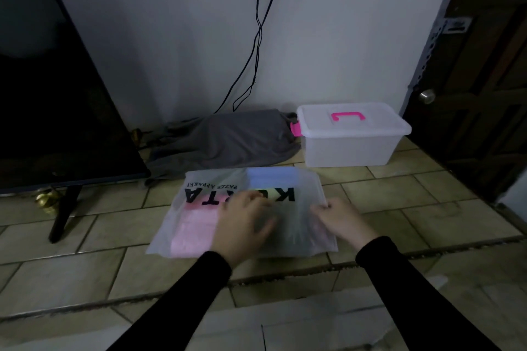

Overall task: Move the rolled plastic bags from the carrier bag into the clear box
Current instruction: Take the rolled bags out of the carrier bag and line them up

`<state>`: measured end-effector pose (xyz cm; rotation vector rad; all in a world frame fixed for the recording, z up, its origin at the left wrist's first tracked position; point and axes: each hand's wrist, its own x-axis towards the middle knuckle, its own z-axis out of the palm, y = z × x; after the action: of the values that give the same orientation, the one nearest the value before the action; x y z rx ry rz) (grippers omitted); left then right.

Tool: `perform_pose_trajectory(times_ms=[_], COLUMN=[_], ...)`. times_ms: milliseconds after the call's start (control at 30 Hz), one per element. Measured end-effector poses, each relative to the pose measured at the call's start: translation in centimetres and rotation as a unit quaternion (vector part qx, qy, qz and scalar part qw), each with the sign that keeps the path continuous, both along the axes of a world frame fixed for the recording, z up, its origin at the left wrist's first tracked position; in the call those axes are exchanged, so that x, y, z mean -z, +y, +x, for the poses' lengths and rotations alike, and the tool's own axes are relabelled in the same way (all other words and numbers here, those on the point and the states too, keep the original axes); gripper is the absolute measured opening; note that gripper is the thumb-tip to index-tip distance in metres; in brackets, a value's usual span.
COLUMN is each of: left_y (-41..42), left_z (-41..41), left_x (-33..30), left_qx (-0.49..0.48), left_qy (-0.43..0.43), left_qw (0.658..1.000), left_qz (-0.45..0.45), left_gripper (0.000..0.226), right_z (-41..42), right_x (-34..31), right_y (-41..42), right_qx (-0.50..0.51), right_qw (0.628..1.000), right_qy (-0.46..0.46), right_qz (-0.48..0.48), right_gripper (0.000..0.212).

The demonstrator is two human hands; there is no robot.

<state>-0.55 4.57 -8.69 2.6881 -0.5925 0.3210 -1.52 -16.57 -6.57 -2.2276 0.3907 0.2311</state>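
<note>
A translucent white carrier bag (308, 185) with black lettering lies flat on the tiled floor. Through its plastic I see a pink roll (194, 229) at the left, a blue roll (271, 177) at the far side and a yellowish one (272, 194) by the letters. My left hand (242, 225) rests on the middle of the bag, fingers spread. My right hand (339, 216) pinches the bag's right edge. The clear box (350, 148) with a pink handle (348, 116) stands behind the bag at the right, its lid on.
A grey cloth (225, 139) lies heaped against the wall left of the box. A dark TV on a stand (57, 94) fills the left. Cables (256, 37) hang down the wall. A dark door (484, 80) is at the right.
</note>
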Motion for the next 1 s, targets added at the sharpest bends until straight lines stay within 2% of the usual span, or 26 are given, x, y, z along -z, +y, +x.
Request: perform_pose_trajectory(times_ms=[67,133,200,267,333,367,433,533,600,633,667,733,833,900,1000], left_y=[3.1,5.4,6.5,6.9,7.0,7.1,7.3,6.3,5.1,4.7,4.6,4.6,3.9,2.9,1.4], left_z=[1.4,2.3,2.9,3.3,3.9,4.1,4.3,3.0,1.5,1.2,1.3,2.0,2.1,1.8,1.0], left_x=[1.1,1.3,1.3,1.2,1.8,1.8,1.1,-1.7,-3.6,-4.2,-4.5,-4.5,-5.0,-4.7,-3.5], left_qx=[-0.191,-0.317,-0.373,-0.383,-0.35,-0.328,-0.316,-0.275,-0.227,-0.207,-0.203,-0.242,-0.282,-0.285,-0.288], left_qy=[0.059,0.123,0.164,0.185,0.194,0.2,0.199,0.089,-0.02,-0.062,-0.069,-0.052,-0.031,-0.003,0.064], left_qw=[0.98,0.94,0.905,0.876,0.863,0.866,0.861,0.861,0.886,0.906,0.927,0.944,0.93,0.927,0.946], left_qz=[0.018,-0.038,-0.118,-0.228,-0.309,-0.321,-0.346,-0.418,-0.404,-0.364,-0.309,-0.22,-0.233,-0.244,-0.138], left_gripper=[0.052,0.067,0.081,0.088,0.065,0.048,0.033,0.013,0.026,0.028,0.026,0.019,0.006,0.024,0.034], right_z=[-0.4,-0.6,-0.6,-0.6,-0.7,-0.7,-0.9,-1.3,-1.6,-1.7,-1.8,-2.0,-1.6,-1.3,-1.1], right_x=[0.2,0.1,0.0,-0.2,-0.1,-0.1,0.2,0.7,1.8,2.3,2.6,2.9,2.6,2.4,2.2], right_y=[0.2,0.5,0.9,1.5,1.8,1.8,1.6,0.7,0.2,0.1,0.2,0.5,0.8,0.8,0.8], right_qx=[0.034,0.064,0.067,0.058,0.052,0.051,0.054,0.069,0.082,0.09,0.101,0.118,0.115,0.112,0.088], right_qw=[0.999,0.995,0.993,0.994,0.995,0.995,0.994,0.993,0.994,0.994,0.993,0.99,0.99,0.989,0.991], right_qy=[-0.03,-0.062,-0.085,-0.09,-0.086,-0.087,-0.096,-0.095,-0.073,-0.057,-0.046,-0.044,-0.066,-0.075,-0.101], right_qz=[0.023,0.048,0.04,0.016,-0.003,-0.011,-0.023,-0.022,0.003,0.019,0.038,0.06,0.057,0.054,0.004], right_gripper=[0.024,0.019,0.015,0.014,0.018,0.02,0.02,0.009,0.014,0.016,0.015,0.014,0.015,0.013,0.016])
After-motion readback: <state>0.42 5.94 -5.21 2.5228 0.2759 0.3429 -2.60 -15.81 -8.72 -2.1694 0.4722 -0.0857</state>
